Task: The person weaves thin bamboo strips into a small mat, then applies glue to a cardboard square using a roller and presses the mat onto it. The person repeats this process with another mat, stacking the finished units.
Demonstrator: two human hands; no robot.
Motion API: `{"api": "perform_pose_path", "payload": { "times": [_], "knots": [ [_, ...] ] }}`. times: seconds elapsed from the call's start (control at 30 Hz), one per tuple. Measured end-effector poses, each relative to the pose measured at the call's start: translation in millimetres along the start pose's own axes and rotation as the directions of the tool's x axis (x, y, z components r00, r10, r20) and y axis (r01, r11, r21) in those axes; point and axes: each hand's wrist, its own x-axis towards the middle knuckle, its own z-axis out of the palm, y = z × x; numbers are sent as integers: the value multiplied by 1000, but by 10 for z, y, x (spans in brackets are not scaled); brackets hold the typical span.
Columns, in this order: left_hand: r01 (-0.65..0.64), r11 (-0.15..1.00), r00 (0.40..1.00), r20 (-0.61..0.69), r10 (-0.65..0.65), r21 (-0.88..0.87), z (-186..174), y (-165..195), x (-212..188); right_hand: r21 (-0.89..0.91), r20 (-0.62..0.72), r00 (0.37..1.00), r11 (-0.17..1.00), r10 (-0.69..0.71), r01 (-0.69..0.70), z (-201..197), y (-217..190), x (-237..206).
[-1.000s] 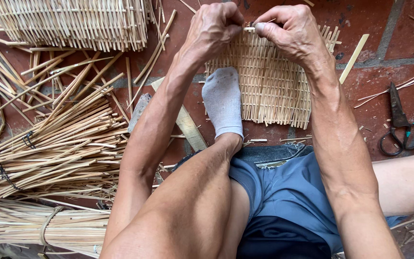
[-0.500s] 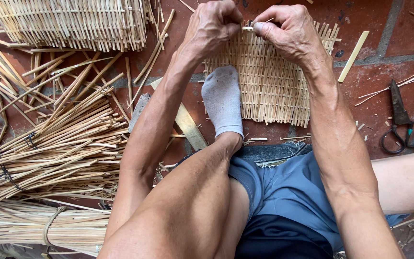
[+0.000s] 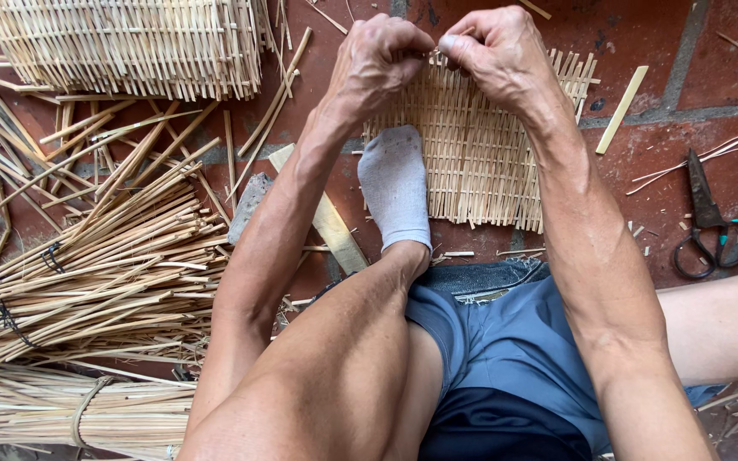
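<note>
Woven bamboo mat is worked on at its far edge by both hands, on a floor of red tiles.

The mat is laid flat on the floor and is pinned by a foot in a grey sock. The left hand and the right hand are met above the far edge, fingers curled tightly; a thin strip seems to be pinched between them, but it cannot be told for sure. A second woven panel is seen at the upper left, and tied bundles of bamboo sticks are spread on the left side. Black scissors are placed on the tiles at the right, well apart from the mat, and a loose flat stick lies just beside its right edge. Much of the near floor is hidden by the bent knee and blue shorts.
</note>
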Motion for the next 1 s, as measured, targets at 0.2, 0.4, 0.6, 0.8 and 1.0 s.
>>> {"api": "perform_pose_path", "payload": {
  "times": [0.2,0.4,0.6,0.8,1.0],
  "knots": [
    [105,993,994,14,-105,-52,64,24,-3,-82,-2,965,962,263,-262,13,-128,246],
    [185,980,982,36,-183,-73,85,-6,12,-168,45,985,973,166,-157,-24,-270,263],
    [184,978,983,6,-184,-94,124,-56,-29,-311,190,969,946,159,-94,-91,-292,361],
    [142,985,990,26,-141,-94,169,-117,-1,-499,239,971,856,-13,134,-119,-116,273],
    [178,984,975,135,-178,12,70,-48,100,-107,-63,990,987,-129,122,168,107,-261]
  ]
}}
